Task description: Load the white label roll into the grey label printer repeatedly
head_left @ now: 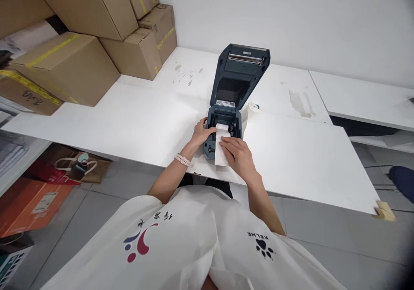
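Note:
A dark grey-blue label printer stands on the white table with its lid swung up. From its inside a white paper label strip runs out over the front edge toward me. My left hand grips the printer's left side, its thumb reaching inward to the paper. The fingers of my right hand are closed on the strip at the front right of the printer; the palm side is hidden. Behind the printer's right side lies a small white roll.
Taped cardboard boxes are stacked on the left of the table. A yellowish guard covers its front right corner. Below left are an orange box and a brown bag. A dark seat stands at the right.

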{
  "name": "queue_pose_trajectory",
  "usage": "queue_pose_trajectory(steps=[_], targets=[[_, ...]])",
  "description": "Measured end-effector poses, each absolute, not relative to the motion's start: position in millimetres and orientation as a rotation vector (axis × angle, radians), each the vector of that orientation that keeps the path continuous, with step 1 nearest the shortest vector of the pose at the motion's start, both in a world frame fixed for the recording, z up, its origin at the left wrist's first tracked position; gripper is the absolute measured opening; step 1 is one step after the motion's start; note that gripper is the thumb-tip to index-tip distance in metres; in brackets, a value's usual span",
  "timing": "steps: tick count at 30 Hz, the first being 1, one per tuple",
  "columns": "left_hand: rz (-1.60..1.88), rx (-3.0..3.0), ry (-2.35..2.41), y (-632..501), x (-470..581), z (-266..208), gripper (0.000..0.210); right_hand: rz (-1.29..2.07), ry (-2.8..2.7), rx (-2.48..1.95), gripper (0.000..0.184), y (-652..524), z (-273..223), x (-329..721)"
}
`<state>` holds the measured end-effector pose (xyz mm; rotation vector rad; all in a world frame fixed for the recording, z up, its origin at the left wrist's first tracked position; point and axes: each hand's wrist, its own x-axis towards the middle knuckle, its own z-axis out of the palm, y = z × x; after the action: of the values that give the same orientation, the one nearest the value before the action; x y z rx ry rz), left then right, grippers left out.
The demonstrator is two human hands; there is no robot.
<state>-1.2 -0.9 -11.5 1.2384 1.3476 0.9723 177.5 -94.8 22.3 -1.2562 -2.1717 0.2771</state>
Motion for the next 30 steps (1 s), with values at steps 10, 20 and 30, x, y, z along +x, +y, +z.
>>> queue_pose_trajectory(steps=[10, 20, 30], targets=[[0.935, 1.167, 1.271, 1, -3, -11, 0.074, 0.217, -2.055, -1.315, 0.038, -121, 1, 164], [0.952, 1.175, 1.154, -73, -4, 4, 0.095, 0.404, -1.626, -1.269, 0.049, -60, 43, 207], [0.889, 1.140, 1.156, -109, -10, 3, 0.112, 0.901, -1.458, -1.070, 0.087, 121, 128, 216]])
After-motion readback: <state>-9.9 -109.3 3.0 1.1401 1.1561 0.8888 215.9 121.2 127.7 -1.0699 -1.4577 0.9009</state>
